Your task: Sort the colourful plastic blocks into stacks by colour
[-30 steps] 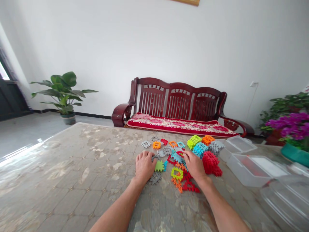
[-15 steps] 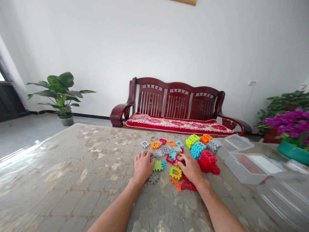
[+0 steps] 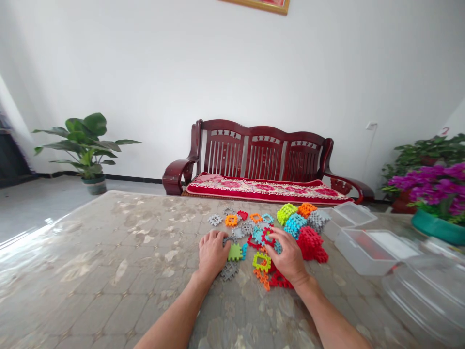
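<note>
My right grip (image 3: 286, 257) has moved toward 12 o'clock, curling over a red plastic tile (image 3: 263, 232); I cannot tell if it holds. My left grip (image 3: 213, 254) rests on a gray tile (image 3: 228, 239), equally unclear.

A plain white wall (image 3: 232, 72) fills the room, with the bottom edge of a gold-framed picture (image 3: 253, 5) at the top and a small wall socket (image 3: 371, 126) trailing a thin white cord on the right. Against it stands a dark red wooden bench (image 3: 263, 145) with slatted backs and curved arms, topped by a red floral cushion (image 3: 261, 189). A leafy potted plant (image 3: 82, 150) stands to its left on the pale grey floor (image 3: 47, 203), which meets a black skirting strip (image 3: 131, 179). A dark door (image 3: 10, 155) sits at the far left. To the right, purple flowers (image 3: 428, 186) in a green pot (image 3: 438, 231) stand before a bushy green plant (image 3: 425, 155).
</note>
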`<action>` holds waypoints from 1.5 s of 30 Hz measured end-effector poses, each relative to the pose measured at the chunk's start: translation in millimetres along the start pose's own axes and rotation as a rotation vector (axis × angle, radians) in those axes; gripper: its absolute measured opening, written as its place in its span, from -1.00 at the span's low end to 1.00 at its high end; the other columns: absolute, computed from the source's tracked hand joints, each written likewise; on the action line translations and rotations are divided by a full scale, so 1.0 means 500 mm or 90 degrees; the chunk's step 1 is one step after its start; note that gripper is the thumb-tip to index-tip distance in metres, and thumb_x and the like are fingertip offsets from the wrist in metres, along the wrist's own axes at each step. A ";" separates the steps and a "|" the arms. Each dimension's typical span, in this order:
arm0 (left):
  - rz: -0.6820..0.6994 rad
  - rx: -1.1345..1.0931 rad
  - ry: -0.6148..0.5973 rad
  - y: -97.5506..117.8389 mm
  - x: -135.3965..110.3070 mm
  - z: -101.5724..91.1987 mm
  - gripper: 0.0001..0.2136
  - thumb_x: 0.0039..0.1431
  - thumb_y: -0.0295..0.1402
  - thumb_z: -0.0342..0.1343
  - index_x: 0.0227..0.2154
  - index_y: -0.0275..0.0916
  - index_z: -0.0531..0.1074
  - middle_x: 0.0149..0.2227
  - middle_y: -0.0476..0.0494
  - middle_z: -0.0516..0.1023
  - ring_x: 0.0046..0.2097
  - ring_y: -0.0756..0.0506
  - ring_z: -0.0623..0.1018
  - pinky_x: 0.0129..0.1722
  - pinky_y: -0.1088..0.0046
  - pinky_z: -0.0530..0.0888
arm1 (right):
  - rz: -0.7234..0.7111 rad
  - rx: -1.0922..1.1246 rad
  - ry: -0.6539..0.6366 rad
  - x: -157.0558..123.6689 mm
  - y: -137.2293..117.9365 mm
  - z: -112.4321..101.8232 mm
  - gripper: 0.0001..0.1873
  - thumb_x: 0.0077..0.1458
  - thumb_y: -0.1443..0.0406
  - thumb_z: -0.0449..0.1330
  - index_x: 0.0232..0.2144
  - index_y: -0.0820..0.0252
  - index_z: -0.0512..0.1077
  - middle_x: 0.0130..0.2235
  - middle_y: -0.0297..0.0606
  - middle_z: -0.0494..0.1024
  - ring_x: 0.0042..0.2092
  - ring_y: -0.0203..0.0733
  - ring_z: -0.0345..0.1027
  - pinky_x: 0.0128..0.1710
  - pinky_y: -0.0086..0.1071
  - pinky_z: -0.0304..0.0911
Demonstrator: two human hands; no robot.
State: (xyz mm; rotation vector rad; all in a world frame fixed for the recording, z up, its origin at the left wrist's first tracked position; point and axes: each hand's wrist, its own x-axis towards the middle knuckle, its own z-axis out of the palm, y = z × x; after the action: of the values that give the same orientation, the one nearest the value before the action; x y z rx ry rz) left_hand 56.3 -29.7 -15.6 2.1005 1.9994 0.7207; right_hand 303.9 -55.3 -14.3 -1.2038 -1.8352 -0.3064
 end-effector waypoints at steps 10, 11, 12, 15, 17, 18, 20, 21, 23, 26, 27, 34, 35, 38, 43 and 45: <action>0.004 0.016 -0.019 0.004 0.001 -0.008 -0.71 0.25 -0.27 -0.02 -0.06 -0.11 0.51 0.02 -0.15 0.51 0.09 -0.21 0.44 0.14 0.22 0.25 | 0.007 -0.058 0.157 0.012 0.024 -0.107 -0.74 0.14 0.21 0.23 -0.10 0.13 0.46 -0.02 -0.09 0.57 0.03 -0.03 0.44 0.12 -0.06 0.31; 0.004 0.017 -0.021 0.004 0.001 -0.009 -0.71 0.25 -0.27 -0.02 -0.05 -0.10 0.51 0.03 -0.15 0.51 0.09 -0.21 0.44 0.14 0.22 0.26 | 0.040 -0.072 0.186 0.017 0.036 -0.121 -0.72 0.14 0.18 0.22 -0.10 0.14 0.46 -0.02 -0.07 0.57 0.03 -0.02 0.44 0.12 -0.06 0.31; 0.005 0.018 -0.022 0.004 0.001 -0.009 -0.71 0.25 -0.26 -0.02 -0.05 -0.10 0.51 0.03 -0.15 0.51 0.09 -0.22 0.44 0.14 0.21 0.26 | 0.078 -0.086 0.212 0.021 0.051 -0.134 -0.69 0.15 0.15 0.21 -0.09 0.16 0.45 -0.02 -0.05 0.56 0.02 -0.01 0.43 0.11 -0.06 0.31; 0.009 0.024 -0.022 0.004 0.001 -0.008 -0.71 0.25 -0.26 -0.03 -0.05 -0.10 0.51 0.05 -0.15 0.51 0.09 -0.22 0.44 0.14 0.21 0.27 | 0.196 -0.134 0.264 0.018 0.106 -0.169 -0.58 0.13 0.06 0.18 -0.07 0.22 0.44 -0.03 0.01 0.55 0.01 0.03 0.42 0.06 -0.09 0.32; 0.008 0.030 -0.022 0.003 0.002 -0.006 -0.71 0.25 -0.26 -0.02 -0.05 -0.10 0.51 0.05 -0.16 0.51 0.09 -0.22 0.44 0.14 0.22 0.27 | 0.278 -0.170 0.258 0.005 0.145 -0.186 -0.51 0.09 0.02 0.15 -0.06 0.25 0.45 -0.05 0.02 0.56 -0.01 0.05 0.41 0.04 -0.11 0.31; 0.007 0.032 -0.022 0.003 0.002 -0.006 -0.71 0.25 -0.26 -0.02 -0.05 -0.10 0.51 0.05 -0.16 0.51 0.09 -0.22 0.44 0.13 0.23 0.27 | 0.326 -0.186 0.245 -0.003 0.163 -0.192 -0.48 0.07 0.02 0.15 -0.05 0.26 0.45 -0.05 0.03 0.56 -0.02 0.06 0.41 0.03 -0.11 0.30; 0.007 0.034 -0.021 0.003 0.003 -0.005 -0.71 0.26 -0.25 -0.02 -0.05 -0.09 0.51 0.05 -0.16 0.51 0.09 -0.21 0.44 0.13 0.23 0.27 | 0.428 -0.210 0.208 -0.021 0.194 -0.199 -0.44 0.02 0.03 0.15 -0.03 0.26 0.46 -0.05 0.03 0.57 -0.04 0.09 0.41 0.00 -0.11 0.29; 0.007 0.034 -0.021 0.003 0.003 -0.005 -0.71 0.26 -0.25 -0.02 -0.05 -0.09 0.51 0.05 -0.16 0.51 0.09 -0.21 0.44 0.13 0.23 0.27 | 0.472 -0.216 0.183 -0.029 0.206 -0.200 -0.44 0.00 0.03 0.16 -0.02 0.25 0.46 -0.06 0.02 0.57 -0.05 0.10 0.42 -0.02 -0.12 0.30; 0.008 0.034 -0.021 0.002 0.004 -0.004 -0.71 0.25 -0.25 -0.02 -0.05 -0.10 0.51 0.05 -0.17 0.51 0.08 -0.21 0.45 0.13 0.22 0.27 | 0.539 -0.223 0.115 -0.043 0.222 -0.198 -0.43 -0.02 0.04 0.17 -0.01 0.23 0.47 -0.09 -0.01 0.58 -0.08 0.09 0.44 -0.08 -0.15 0.30; 0.009 0.035 -0.021 0.002 0.004 -0.004 -0.71 0.25 -0.26 -0.02 -0.05 -0.10 0.51 0.05 -0.17 0.51 0.08 -0.21 0.45 0.13 0.22 0.27 | 0.574 -0.225 -0.005 -0.053 0.231 -0.190 -0.45 0.00 0.03 0.17 -0.02 0.18 0.49 -0.12 -0.06 0.60 -0.10 0.08 0.45 -0.13 -0.18 0.30; 0.010 0.036 -0.019 0.001 0.004 -0.004 -0.71 0.25 -0.26 -0.03 -0.05 -0.10 0.50 0.05 -0.17 0.51 0.08 -0.21 0.45 0.13 0.22 0.27 | 0.573 -0.226 -0.032 -0.055 0.231 -0.188 -0.46 0.01 0.03 0.17 -0.02 0.17 0.49 -0.12 -0.07 0.60 -0.10 0.08 0.46 -0.13 -0.18 0.30; 0.013 0.037 -0.020 0.000 0.004 -0.002 -0.70 0.26 -0.25 -0.03 -0.05 -0.10 0.50 0.05 -0.17 0.51 0.08 -0.21 0.45 0.13 0.23 0.27 | 0.508 -0.232 -0.088 -0.060 0.230 -0.177 -0.51 0.06 0.08 0.16 -0.02 0.21 0.50 -0.11 -0.07 0.61 -0.07 0.04 0.48 -0.09 -0.23 0.30; 0.011 0.037 -0.021 0.001 0.003 -0.003 -0.70 0.26 -0.25 -0.03 -0.04 -0.09 0.50 0.05 -0.16 0.51 0.09 -0.21 0.44 0.13 0.23 0.27 | 0.508 -0.234 -0.098 -0.060 0.231 -0.176 -0.51 0.07 0.09 0.15 -0.01 0.22 0.50 -0.10 -0.06 0.61 -0.07 0.04 0.48 -0.09 -0.23 0.30; 0.009 0.041 -0.025 0.002 0.003 -0.006 -0.70 0.26 -0.25 -0.03 -0.04 -0.09 0.50 0.06 -0.15 0.51 0.09 -0.20 0.44 0.13 0.25 0.26 | 0.522 -0.227 -0.114 -0.064 0.236 -0.173 -0.51 0.11 0.05 0.11 -0.03 0.21 0.51 -0.13 -0.06 0.62 -0.08 0.05 0.50 -0.13 -0.23 0.31; 0.007 0.051 -0.029 0.004 0.002 -0.008 -0.70 0.26 -0.24 -0.04 -0.03 -0.08 0.50 0.06 -0.15 0.50 0.09 -0.20 0.44 0.13 0.26 0.26 | 0.574 -0.216 -0.090 -0.075 0.250 -0.170 -0.54 0.15 0.06 0.04 -0.04 0.12 0.53 -0.14 -0.13 0.64 -0.13 0.01 0.52 -0.21 -0.26 0.33; 0.007 0.052 -0.029 0.004 0.002 -0.008 -0.70 0.26 -0.24 -0.04 -0.03 -0.08 0.50 0.06 -0.15 0.50 0.09 -0.20 0.44 0.13 0.26 0.26 | 0.586 -0.219 -0.087 -0.080 0.256 -0.168 -0.56 0.15 0.10 0.03 -0.04 0.10 0.54 -0.10 -0.14 0.64 -0.11 0.01 0.51 -0.20 -0.25 0.33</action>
State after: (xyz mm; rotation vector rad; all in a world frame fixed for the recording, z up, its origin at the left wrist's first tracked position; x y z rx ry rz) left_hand 56.6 -29.7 -11.1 2.1531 2.0275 0.5973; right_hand 460.8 -68.0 -29.6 -2.2004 -1.1718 -0.0056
